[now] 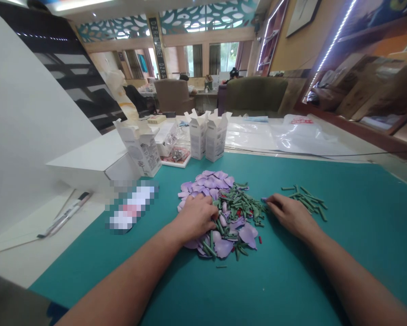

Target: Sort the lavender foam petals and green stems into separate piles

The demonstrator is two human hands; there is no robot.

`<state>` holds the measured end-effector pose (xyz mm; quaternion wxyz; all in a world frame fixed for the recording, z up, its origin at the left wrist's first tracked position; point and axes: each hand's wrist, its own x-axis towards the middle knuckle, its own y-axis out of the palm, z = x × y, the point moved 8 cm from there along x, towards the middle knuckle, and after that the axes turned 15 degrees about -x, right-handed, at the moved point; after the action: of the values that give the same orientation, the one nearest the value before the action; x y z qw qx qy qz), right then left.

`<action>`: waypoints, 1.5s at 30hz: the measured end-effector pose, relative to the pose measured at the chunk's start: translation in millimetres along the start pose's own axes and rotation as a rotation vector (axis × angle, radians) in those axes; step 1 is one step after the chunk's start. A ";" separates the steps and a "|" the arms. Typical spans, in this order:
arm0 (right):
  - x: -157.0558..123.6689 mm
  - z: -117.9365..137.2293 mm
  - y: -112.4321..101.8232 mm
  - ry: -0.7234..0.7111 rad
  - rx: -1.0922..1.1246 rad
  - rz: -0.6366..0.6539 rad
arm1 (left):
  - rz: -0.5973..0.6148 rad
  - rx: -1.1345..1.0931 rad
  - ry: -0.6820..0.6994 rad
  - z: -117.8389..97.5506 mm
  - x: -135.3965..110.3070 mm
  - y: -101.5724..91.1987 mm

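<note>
On the teal cutting mat lies a loose heap of lilac fabric-like petals, mixed with green plastic stems and leaves and a few small red pieces. My left hand rests on the near left of the heap, its fingers curled in among the pieces. What they hold is hidden. My right hand lies to the right of the heap, its fingertips pinched on a small lilac piece. Just beyond it sits a separate group of green stems.
Several open white cardboard boxes stand beyond the mat, beside a white tray holding small parts in plastic. A blurred packet and pens lie to the left. Clear plastic sheeting covers the far right.
</note>
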<state>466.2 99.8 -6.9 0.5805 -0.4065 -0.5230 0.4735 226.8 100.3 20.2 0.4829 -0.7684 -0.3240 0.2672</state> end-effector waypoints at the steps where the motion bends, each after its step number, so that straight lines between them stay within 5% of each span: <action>1: -0.3 1.5 -3.5 0.003 0.007 -0.020 | -0.010 -0.014 0.005 0.3 0.1 -2.2; 8: -11.1 35.9 -32.1 -0.041 0.139 -0.138 | -0.093 -0.368 -0.010 1.2 -4.3 -24.4; 13: -27.4 82.2 -41.4 -0.143 0.463 -0.015 | -0.199 -0.783 0.010 -7.9 -7.4 -24.4; 18: -36.1 108.3 -42.3 -0.242 0.563 0.071 | -0.194 -0.853 0.082 -22.2 -7.1 -13.2; 21: -26.8 90.1 -39.0 -0.189 0.539 0.032 | -0.212 -0.740 0.086 -20.5 -5.6 -13.4; 25: -8.2 19.7 -37.5 0.076 0.390 -0.131 | -0.264 -0.451 0.076 -14.0 -3.1 -20.6; 30: -4.3 -75.2 -43.5 0.414 0.092 -0.260 | -0.169 -0.192 0.063 -12.7 -2.1 -18.4; 35: -10.7 -128.7 -36.1 0.572 -0.119 -0.231 | -0.042 -0.032 0.026 -14.6 -4.7 -10.3; 40: -7.4 -136.1 -21.7 0.476 -0.310 -0.204 | 0.015 0.058 0.015 -21.3 -7.0 -2.9; 45: 3.9 -85.0 -19.2 0.093 -0.271 -0.295 | 0.018 0.126 0.025 -23.5 -7.6 3.3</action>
<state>552.9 101.4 2.2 0.6071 -0.4211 -0.6085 0.2895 239.7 80.1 27.1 0.5321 -0.7426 -0.2932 0.2818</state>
